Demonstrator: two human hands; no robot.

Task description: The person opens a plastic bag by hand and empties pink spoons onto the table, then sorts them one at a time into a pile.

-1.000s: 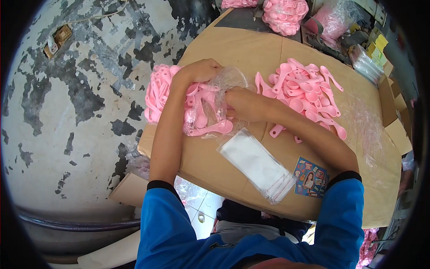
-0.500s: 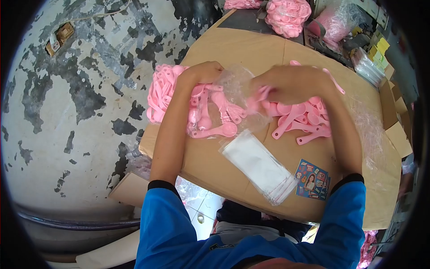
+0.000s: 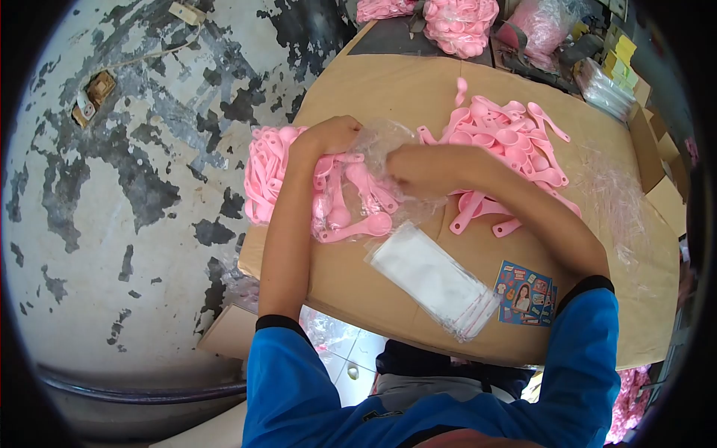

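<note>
My left hand [image 3: 337, 136] is closed on the rim of a clear plastic bag [image 3: 385, 134]. Inside the bag lie several pink measuring spoons [image 3: 366, 187]. At the bag's mouth is my right hand [image 3: 418, 170], its fingers curled and pointing down; whatever they hold is hidden. A heap of loose pink spoons [image 3: 508, 138] spreads out to the right, partly under my right forearm. Left of my left wrist sits a packed pile of pink spoons [image 3: 265, 175].
A stack of clear flat sleeves [image 3: 433, 280] lies in front, with printed blue cards [image 3: 525, 295] to its right. Crumpled film [image 3: 612, 201] and cardboard boxes [image 3: 650, 160] are at the right. Bagged pink spoons [image 3: 461, 26] stand at the back. A peeling wall [image 3: 134, 224] borders the left.
My right hand has moved left from the loose heap to the bag's mouth; pink spoons showed in it earlier. My left hand keeps hold of the bag. The view has shifted slightly.
</note>
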